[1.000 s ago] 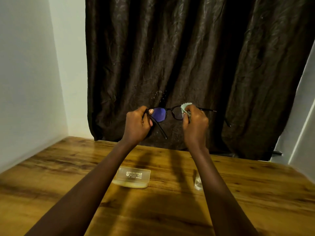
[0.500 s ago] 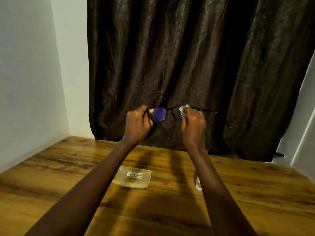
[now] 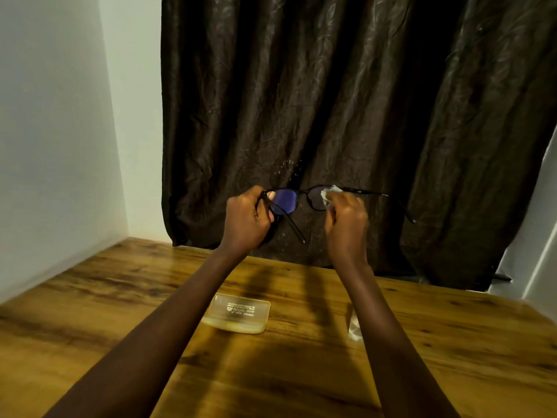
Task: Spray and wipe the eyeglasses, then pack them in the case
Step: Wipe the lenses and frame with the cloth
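- Above the far half of the tabletop (image 3: 90, 312), both bare hands hold a pair of dark-framed eyeglasses (image 3: 297, 197) up in the air, in front of a dark brown curtain (image 3: 346, 101).
- Left hand (image 3: 245, 220) is curled around the left end of the frame, thumb pressed beside the lens, which shows a blue-violet sheen; that side's temple arm slants down past the knuckles.
- Right hand (image 3: 346, 217) is closed on a small pale cloth (image 3: 328, 193), fingertips pinching it against the other lens; only a corner of the cloth shows above the fingers.
- The right temple arm sticks out sideways beyond the right hand, its tip bending downward.
- Down on the tabletop, between the two forearms, a translucent yellowish case (image 3: 238, 316) lies flat and closed, with small white print on its lid.
- Just beside the right forearm, a small clear bottle (image 3: 354, 327) sits on the wood, mostly hidden by the arm.
- A white wall (image 3: 54, 131) meets the tabletop along the left side.
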